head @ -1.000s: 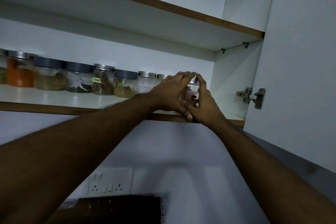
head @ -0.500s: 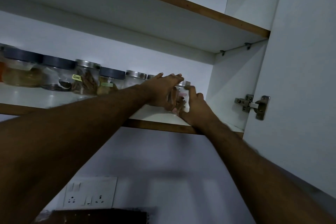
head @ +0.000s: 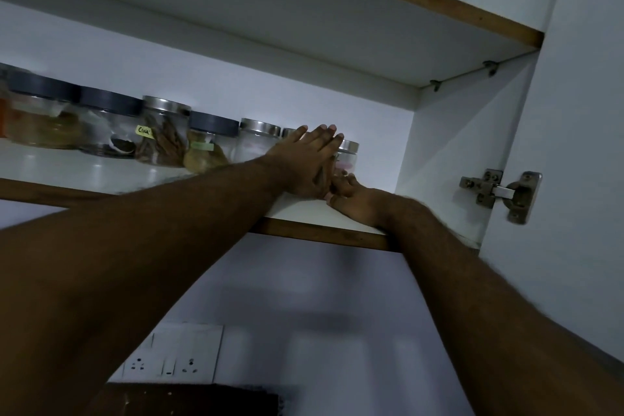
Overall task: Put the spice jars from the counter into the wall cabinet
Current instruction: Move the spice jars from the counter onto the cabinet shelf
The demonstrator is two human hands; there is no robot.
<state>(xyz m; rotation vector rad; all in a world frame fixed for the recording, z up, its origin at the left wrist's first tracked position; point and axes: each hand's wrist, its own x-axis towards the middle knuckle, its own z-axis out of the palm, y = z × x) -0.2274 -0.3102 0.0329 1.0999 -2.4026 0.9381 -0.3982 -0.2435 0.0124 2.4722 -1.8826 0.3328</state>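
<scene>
The wall cabinet [head: 472, 152] stands open, and its lower shelf [head: 304, 213] carries a row of spice jars [head: 162, 132] along the back. My left hand [head: 304, 159] lies flat with straight fingers against the last jar [head: 347, 155], near the shelf's right end. My right hand [head: 354, 199] rests low before this jar; whether it grips, I cannot tell.
</scene>
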